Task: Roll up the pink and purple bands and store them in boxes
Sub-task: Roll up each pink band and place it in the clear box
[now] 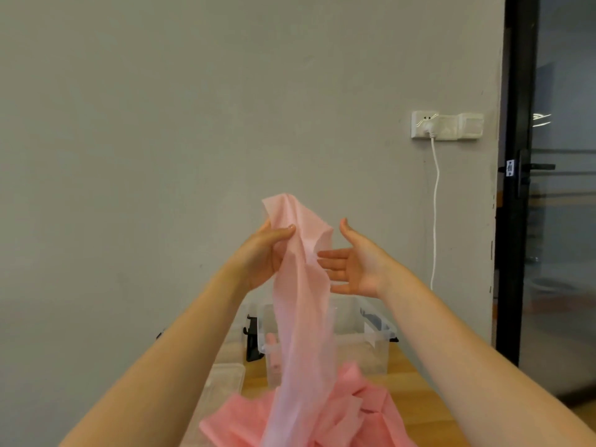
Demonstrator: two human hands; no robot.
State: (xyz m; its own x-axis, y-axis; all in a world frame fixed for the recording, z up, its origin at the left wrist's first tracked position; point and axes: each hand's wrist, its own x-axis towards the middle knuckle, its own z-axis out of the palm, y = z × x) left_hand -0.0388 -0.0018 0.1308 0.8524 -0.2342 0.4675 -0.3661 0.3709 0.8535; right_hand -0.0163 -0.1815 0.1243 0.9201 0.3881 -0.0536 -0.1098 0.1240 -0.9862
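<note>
Up in the air, the pink band is held at chest height in front of the grey wall, its top end pinched between thumb and curled fingers of the left hand, presumably so the free end can be found and straightened before rolling. Its length is draped down to a crumpled pink heap on the wooden table, so most of it is yet to be gathered. Just beside the hanging strip, the right hand is kept spread, fingers straight and palm turned toward the fabric, gripping nothing; it looks readied to catch the other edge. Behind the band, a clear plastic box is set open at the table's far end, likely waiting for the finished roll. No purple band can be made out. Farther off, a wall socket with a white cable is seen beside a dark door frame
</note>
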